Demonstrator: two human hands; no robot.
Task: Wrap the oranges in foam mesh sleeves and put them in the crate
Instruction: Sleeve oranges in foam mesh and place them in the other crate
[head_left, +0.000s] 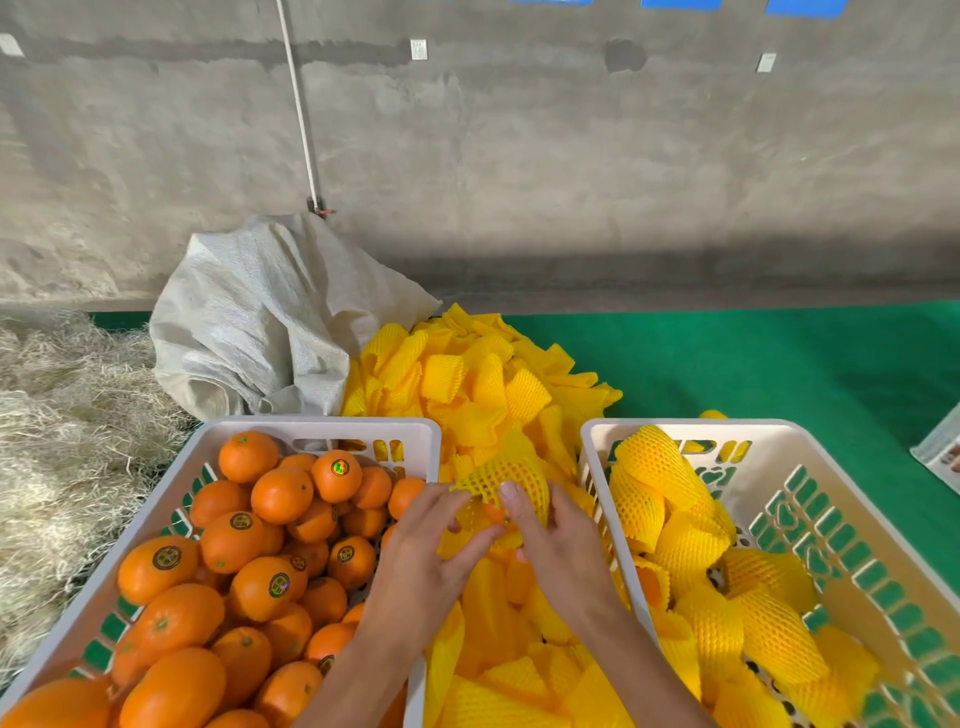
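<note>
Between the two crates, the left hand (441, 540) and right hand (550, 535) both pinch a yellow foam mesh sleeve (506, 480) stretched over an orange (492, 512), held above the loose sleeve pile (483, 379). The sleeve looks light, soft and springy, likely to recoil; the fruit firm and smooth. Best held at the sleeve's open rim.

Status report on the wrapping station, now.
Left hand and right hand both gripping one foam mesh sleeve, an orange partly inside. Right crate holds wrapped oranges. Nothing blocking the way to it.
</note>
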